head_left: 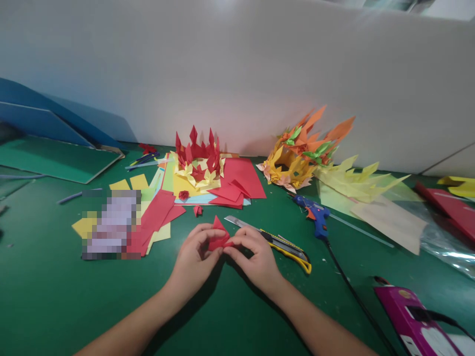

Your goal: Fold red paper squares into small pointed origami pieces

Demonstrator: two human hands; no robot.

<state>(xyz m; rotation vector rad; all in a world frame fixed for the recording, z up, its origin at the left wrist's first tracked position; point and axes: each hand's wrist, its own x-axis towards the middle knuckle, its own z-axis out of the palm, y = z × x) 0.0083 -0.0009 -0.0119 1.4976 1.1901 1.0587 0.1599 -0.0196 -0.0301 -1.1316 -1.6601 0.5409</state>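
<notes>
A small red folded paper [218, 237] with a pointed tip rising from its creased, matte body sits just left of the utility knife [278, 242], lifted slightly off the green table [55, 296]. The left hand [193, 262] and right hand [256, 257] pinch it from opposite sides with narrow fingertips, likely so the folds hold firm. Beyond the knife stands a red-and-yellow paper crown [196, 163]. Right of the knife lies a blue glue gun [315, 215], and far left of it loose coloured sheets [156, 215] are spread out.
</notes>
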